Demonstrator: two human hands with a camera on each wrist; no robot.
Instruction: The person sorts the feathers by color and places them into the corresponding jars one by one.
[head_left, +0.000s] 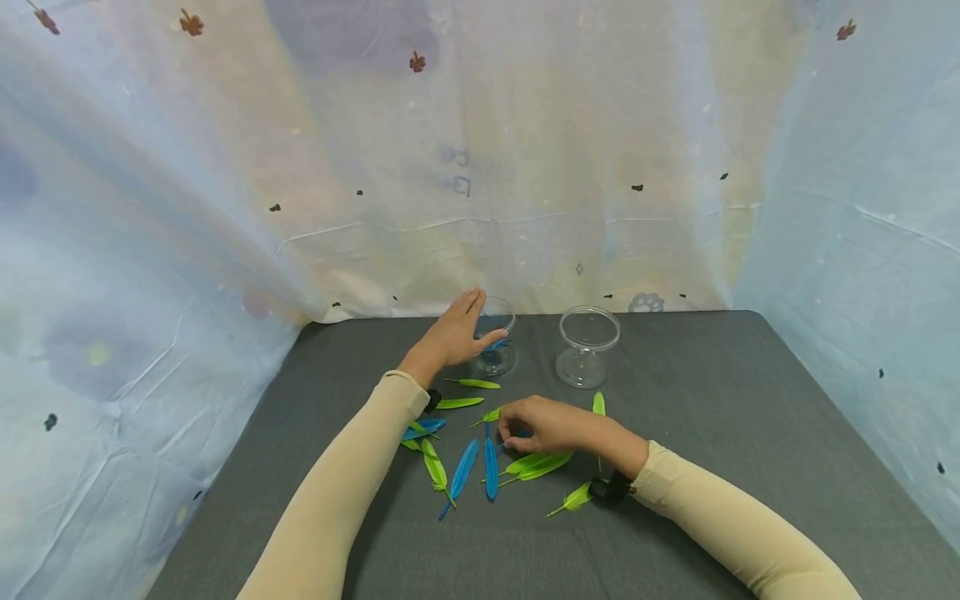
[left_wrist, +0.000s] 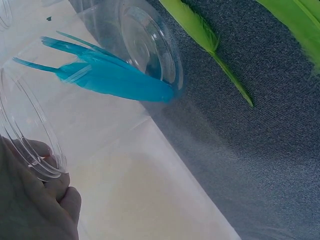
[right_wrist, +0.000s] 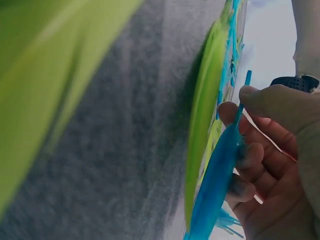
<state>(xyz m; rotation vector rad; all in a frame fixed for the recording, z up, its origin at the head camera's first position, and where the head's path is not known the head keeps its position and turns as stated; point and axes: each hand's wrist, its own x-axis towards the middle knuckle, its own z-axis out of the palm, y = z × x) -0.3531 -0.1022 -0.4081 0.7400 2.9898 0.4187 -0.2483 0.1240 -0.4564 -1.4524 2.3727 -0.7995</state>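
At the back of the table my left hand (head_left: pixel 453 331) holds the rim of a clear plastic jar (head_left: pixel 504 363), its thumb reaching across the near side. Blue feathers (left_wrist: pixel 112 82) lean inside that jar. My right hand (head_left: pixel 543 423) is low over the loose feathers at the middle of the table. In the right wrist view its thumb and forefinger pinch a blue feather (right_wrist: pixel 215 175) by the quill. Close by lie another blue feather (head_left: pixel 491 468) and a pair of green feathers (head_left: pixel 543 467), partly under the right hand in the head view.
A second clear jar (head_left: pixel 587 350) stands right of the first. More green feathers (head_left: pixel 435 467) and a blue feather (head_left: pixel 463 469) lie scattered on the grey tablecloth (head_left: pixel 675 400). One green feather (head_left: pixel 576 497) is beside the right wrist. A patterned curtain (head_left: pixel 525 167) hangs behind the table.
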